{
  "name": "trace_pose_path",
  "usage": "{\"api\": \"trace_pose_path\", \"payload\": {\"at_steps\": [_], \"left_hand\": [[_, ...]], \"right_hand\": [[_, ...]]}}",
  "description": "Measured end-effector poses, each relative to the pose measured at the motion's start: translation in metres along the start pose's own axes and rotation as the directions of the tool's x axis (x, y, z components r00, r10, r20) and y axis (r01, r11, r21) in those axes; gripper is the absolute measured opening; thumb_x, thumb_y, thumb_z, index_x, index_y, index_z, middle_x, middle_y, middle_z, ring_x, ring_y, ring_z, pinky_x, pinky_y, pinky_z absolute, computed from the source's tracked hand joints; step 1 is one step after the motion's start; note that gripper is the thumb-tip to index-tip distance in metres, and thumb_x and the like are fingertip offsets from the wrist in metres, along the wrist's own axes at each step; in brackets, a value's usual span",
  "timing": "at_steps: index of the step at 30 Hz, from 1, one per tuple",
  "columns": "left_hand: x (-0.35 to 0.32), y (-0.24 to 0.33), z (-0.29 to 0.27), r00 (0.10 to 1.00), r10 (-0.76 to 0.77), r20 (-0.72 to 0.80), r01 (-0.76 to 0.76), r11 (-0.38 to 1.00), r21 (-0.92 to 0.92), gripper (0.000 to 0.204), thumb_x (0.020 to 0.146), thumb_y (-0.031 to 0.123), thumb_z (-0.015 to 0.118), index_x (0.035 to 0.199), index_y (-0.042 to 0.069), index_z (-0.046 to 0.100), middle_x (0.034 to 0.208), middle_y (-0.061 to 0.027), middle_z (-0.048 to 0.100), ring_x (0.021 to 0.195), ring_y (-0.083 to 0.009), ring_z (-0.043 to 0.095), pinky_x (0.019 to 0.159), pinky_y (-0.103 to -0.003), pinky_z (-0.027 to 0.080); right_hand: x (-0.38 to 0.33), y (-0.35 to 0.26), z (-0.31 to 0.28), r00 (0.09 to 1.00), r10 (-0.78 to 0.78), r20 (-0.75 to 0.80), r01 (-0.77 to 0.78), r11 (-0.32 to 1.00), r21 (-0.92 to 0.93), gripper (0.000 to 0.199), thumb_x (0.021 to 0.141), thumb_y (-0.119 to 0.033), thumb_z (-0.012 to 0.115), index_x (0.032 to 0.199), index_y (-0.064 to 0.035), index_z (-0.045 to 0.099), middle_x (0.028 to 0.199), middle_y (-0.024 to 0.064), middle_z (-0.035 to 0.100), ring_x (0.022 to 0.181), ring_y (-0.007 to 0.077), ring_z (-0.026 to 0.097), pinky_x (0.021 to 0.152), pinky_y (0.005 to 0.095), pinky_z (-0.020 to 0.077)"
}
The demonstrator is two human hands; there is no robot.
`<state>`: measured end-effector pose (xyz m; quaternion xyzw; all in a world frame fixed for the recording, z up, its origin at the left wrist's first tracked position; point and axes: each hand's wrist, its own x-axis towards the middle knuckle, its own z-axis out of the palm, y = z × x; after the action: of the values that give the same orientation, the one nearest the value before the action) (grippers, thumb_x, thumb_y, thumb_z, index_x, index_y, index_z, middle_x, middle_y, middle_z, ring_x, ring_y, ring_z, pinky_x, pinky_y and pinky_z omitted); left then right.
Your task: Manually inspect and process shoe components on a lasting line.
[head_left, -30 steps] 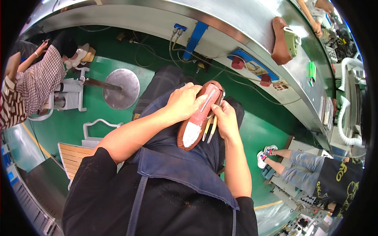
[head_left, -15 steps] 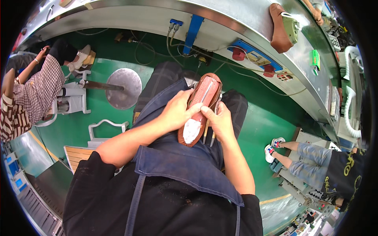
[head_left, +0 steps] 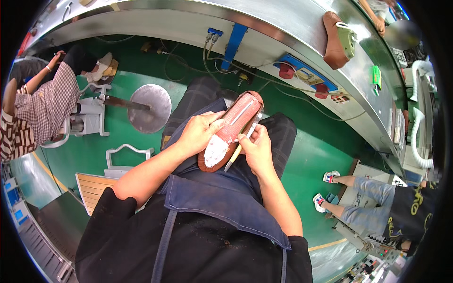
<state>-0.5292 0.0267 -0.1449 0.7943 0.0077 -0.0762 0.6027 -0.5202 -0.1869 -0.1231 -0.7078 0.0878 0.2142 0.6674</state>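
Note:
A brown shoe [head_left: 239, 117] lies sole side up over my lap, its reddish underside showing a pale strip along the middle and a white patch at the end nearest me. My left hand [head_left: 200, 134] grips its left edge, with the thumb on the underside. Beside the shoe's right edge, my right hand [head_left: 258, 150] is closed round a slim tool [head_left: 234, 157] with a pale yellow shaft and a pointed grey end slanting down toward me. The tool's exact kind cannot be made out, and my fingers hide part of it.
A metal workbench [head_left: 288, 40] curves across the far side, bearing another brown shoe [head_left: 334, 45] and a green box [head_left: 376, 78]. Cables and a blue socket panel [head_left: 306, 75] are on its front. A round metal plate [head_left: 150, 108] stands left. People are at both sides.
The shoe has tilted, its near end swinging left. My left hand has shifted left. My right thumb has come off the sole, and the slim tool now slants beside the shoe's near end.

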Motion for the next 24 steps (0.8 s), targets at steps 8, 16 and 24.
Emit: {"api": "trace_pose_path", "payload": {"at_steps": [8,16,24], "left_hand": [[0.010,0.004,-0.015,0.988,-0.042,0.150,0.063,0.989,-0.137,0.045,0.107,0.021,0.058,0.147,0.001,0.059,0.127,-0.0229,0.074,0.117,-0.0271,0.072,0.103,-0.035,0.053],[0.024,0.012,0.022,0.998,-0.049,-0.028,0.048,0.998,-0.036,0.051,0.107,0.028,0.055,0.149,0.000,0.056,0.143,-0.0247,0.063,0.133,-0.0394,0.061,0.112,-0.042,0.048],[0.020,0.028,0.028,0.996,-0.048,-0.079,0.060,0.987,0.150,0.048,0.106,0.029,0.053,0.148,0.005,0.059,0.144,-0.0191,0.064,0.128,-0.0367,0.064,0.108,-0.045,0.052]], "right_hand": [[0.005,-0.020,-0.018,0.998,0.009,0.061,-0.012,0.998,0.057,0.051,0.093,0.004,0.065,0.140,0.0031,0.044,0.122,0.0145,0.065,0.110,0.0226,0.069,0.080,0.0367,0.0654],[0.006,-0.102,-0.050,0.963,0.201,0.179,-0.146,0.948,-0.282,0.036,0.104,0.001,0.049,0.140,0.0019,0.045,0.105,0.0100,0.065,0.083,0.0152,0.067,0.072,0.0317,0.0604],[0.046,-0.144,-0.036,0.795,0.357,0.491,0.201,0.609,-0.768,0.034,0.098,0.004,0.051,0.132,0.0058,0.055,0.109,0.0201,0.072,0.108,0.0303,0.073,0.096,0.0436,0.0568]]}}
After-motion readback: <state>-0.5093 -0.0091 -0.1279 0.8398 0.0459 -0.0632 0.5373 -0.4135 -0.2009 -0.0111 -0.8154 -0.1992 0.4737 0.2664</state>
